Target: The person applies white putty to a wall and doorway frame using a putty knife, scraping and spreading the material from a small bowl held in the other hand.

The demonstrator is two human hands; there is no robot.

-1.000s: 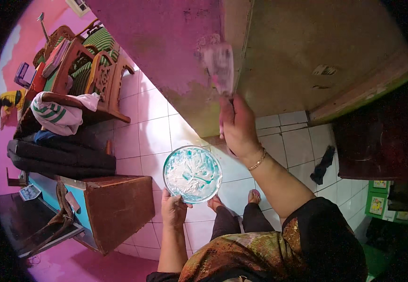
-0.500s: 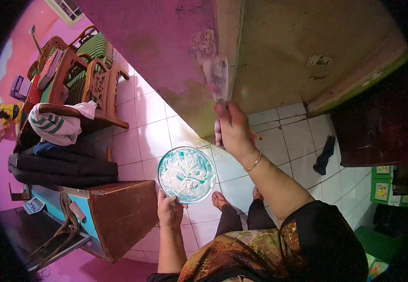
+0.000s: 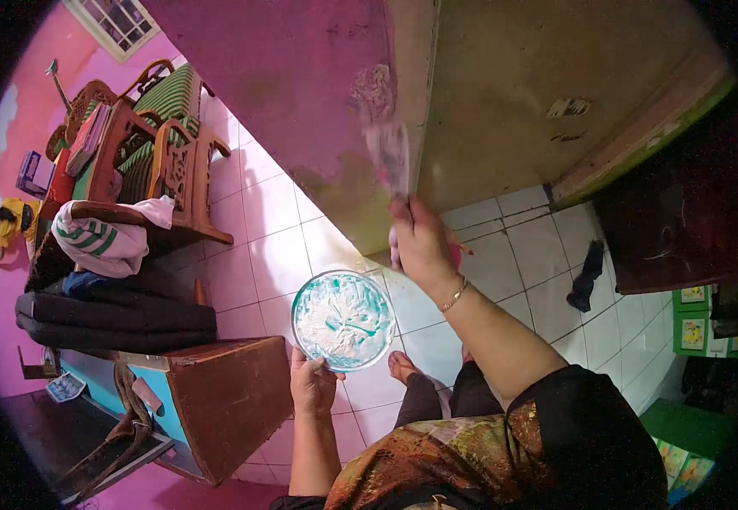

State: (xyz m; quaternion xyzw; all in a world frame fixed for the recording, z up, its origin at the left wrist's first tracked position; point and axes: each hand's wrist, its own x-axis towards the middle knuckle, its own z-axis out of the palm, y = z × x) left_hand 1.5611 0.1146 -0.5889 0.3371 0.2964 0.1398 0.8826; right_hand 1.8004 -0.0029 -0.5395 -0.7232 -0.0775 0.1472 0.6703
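Note:
My right hand [image 3: 424, 246] is closed round the handle of a putty knife [image 3: 393, 157]. Its wide blade, blurred, is at the wall corner, just below a rough pale patch [image 3: 373, 92] on the pink wall [image 3: 284, 76]. Whether the blade touches the wall, I cannot tell. Low in front of me, my left hand [image 3: 314, 389] grips the near edge of a round, teal-tinted plate [image 3: 348, 365], thumb on the rim. White paste [image 3: 335, 319] is spread unevenly over it, with teal showing through. A pink and orange bit [image 3: 456, 248] shows beside my right hand, too small to make out.
Left stand a carved wooden chair [image 3: 184, 170] with striped cushions, a draped white cloth [image 3: 110, 238] and a brown wooden cabinet [image 3: 233, 408]. My feet [image 3: 401, 367] are on white floor tiles. A dark cloth [image 3: 587, 276] lies right, near a dark red panel [image 3: 675, 229].
The view has shifted slightly, so the wall patch sits lower. My right hand and the putty knife appear a little lower too. My left hand still holds the plate.

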